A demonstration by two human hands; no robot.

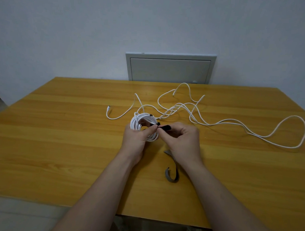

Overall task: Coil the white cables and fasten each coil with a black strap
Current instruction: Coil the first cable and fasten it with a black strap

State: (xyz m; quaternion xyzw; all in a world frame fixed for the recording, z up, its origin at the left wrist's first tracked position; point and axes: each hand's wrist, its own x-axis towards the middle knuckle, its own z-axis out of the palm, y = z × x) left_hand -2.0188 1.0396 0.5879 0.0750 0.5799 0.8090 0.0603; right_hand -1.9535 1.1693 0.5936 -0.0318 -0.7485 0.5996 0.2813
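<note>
A coiled white cable [137, 120] is held above the middle of the wooden table [61, 129]. My left hand [136, 140] grips the coil's near side, thumb pressed on the black strap [162, 127] where it wraps the coil. My right hand [182, 140] pinches the strap's free end, pulling it out to the right. A second white cable [217, 123] lies loose and tangled across the right and far part of the table. Another strap [172, 173], dark grey and curled, lies on the table under my right wrist.
One loose cable end with a connector [109, 107] lies left of the coil. A grey wall panel [169, 69] sits behind the table's far edge. The table's near edge runs just below my forearms.
</note>
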